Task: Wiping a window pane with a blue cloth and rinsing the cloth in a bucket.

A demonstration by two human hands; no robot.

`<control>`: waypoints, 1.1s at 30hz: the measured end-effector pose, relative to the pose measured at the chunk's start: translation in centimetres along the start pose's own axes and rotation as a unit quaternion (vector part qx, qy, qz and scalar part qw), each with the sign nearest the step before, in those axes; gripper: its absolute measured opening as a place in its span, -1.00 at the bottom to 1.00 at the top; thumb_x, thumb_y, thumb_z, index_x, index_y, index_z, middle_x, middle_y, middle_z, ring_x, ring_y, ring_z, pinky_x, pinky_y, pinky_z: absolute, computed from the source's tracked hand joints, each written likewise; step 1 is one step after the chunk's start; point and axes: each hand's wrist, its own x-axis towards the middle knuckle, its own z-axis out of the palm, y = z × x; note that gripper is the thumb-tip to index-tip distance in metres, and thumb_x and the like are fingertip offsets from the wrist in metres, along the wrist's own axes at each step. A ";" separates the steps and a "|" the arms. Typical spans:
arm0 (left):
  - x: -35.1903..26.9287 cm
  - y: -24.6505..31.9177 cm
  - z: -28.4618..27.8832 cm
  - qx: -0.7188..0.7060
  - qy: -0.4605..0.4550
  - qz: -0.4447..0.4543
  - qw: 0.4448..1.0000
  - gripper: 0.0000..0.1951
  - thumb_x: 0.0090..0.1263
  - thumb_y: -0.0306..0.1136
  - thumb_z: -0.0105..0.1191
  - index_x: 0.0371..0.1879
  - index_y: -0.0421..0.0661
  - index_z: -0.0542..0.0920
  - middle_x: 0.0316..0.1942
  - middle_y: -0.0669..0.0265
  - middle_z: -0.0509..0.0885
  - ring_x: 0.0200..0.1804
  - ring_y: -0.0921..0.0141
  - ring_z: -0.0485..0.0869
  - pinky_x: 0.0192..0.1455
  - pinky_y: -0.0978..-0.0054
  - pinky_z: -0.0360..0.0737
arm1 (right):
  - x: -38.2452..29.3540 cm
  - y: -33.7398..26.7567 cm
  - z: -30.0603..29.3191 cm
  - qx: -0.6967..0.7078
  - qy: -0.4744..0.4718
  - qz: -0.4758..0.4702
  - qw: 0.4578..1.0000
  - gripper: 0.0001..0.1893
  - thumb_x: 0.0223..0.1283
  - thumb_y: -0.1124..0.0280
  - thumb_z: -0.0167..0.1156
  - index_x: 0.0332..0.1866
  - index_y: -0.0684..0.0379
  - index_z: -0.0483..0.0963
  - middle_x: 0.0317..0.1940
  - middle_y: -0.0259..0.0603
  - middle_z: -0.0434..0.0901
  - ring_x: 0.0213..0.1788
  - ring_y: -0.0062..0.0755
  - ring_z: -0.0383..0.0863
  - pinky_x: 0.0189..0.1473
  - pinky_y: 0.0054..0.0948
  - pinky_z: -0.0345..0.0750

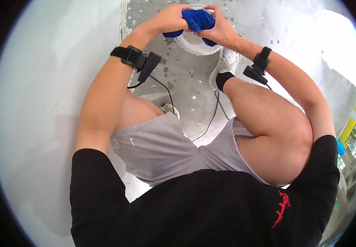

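A bunched blue cloth is held between my two hands at the top of the head view. My left hand grips its left side, and my right hand grips its right side. Loose ends of the cloth hang below both hands. Beneath them stands a whitish bucket, its near wall visible and much of its opening covered by the hands and cloth. What the bucket holds cannot be made out clearly.
A pale wall rises close on my left. The grey floor bears white splashes and dark wet spots. My white shoe is beside the bucket. Black trackers on both forearms trail cables between my legs.
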 end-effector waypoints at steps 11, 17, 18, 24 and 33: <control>1.5 -0.2 0.1 -0.277 0.036 -0.042 0.959 -0.52 0.26 -0.40 0.31 0.22 -0.13 0.66 -0.02 0.34 0.75 -0.01 0.47 0.70 0.08 0.48 0.61 | 2.0 -0.3 -0.8 0.367 0.014 0.125 0.922 0.03 -0.02 0.30 0.59 0.48 0.29 0.03 0.05 0.04 0.57 0.05 -0.30 0.68 0.14 -0.37 0.65; 1.0 0.0 -0.1 -0.406 0.033 -0.040 0.912 -0.60 0.46 -0.26 0.22 0.23 -0.11 0.63 0.04 0.36 0.72 0.04 0.53 0.69 0.07 0.50 0.62 | 2.9 -2.2 -3.3 0.515 -0.142 0.153 0.832 -0.49 0.32 0.35 0.40 0.27 0.28 0.40 0.06 -0.06 0.60 0.10 -0.27 0.71 0.35 -0.37 0.67; 1.2 0.6 0.0 -0.412 0.038 -0.033 0.910 -0.58 0.50 -0.22 0.20 0.27 -0.09 0.61 0.07 0.37 0.72 0.06 0.54 0.69 0.09 0.50 0.62 | 3.0 -2.0 -3.5 0.516 -0.133 0.163 0.830 -0.59 0.34 0.24 0.40 0.17 0.23 0.53 0.09 -0.12 0.61 0.15 -0.26 0.70 0.38 -0.38 0.65; 1.9 2.9 1.1 -0.527 0.075 0.036 0.846 -0.66 0.59 -0.31 0.10 0.25 -0.17 0.54 0.11 0.19 0.70 0.17 0.24 0.69 0.29 0.29 0.59 | 2.8 -2.3 -3.9 0.486 -0.112 0.168 0.850 -0.42 0.37 0.08 0.40 0.35 0.16 0.45 0.23 -0.20 0.56 0.31 -0.29 0.59 0.42 -0.17 0.62; 1.7 4.5 3.2 -0.623 -0.015 0.054 0.780 -0.39 0.70 0.20 -0.20 0.39 -0.08 0.47 0.21 0.27 0.64 0.25 0.38 0.62 0.34 0.32 0.57 | 2.3 -4.4 -4.6 0.439 -0.173 0.210 0.856 -0.55 0.44 0.26 0.32 0.30 0.27 0.48 0.18 -0.15 0.61 0.34 -0.28 0.60 0.38 -0.24 0.65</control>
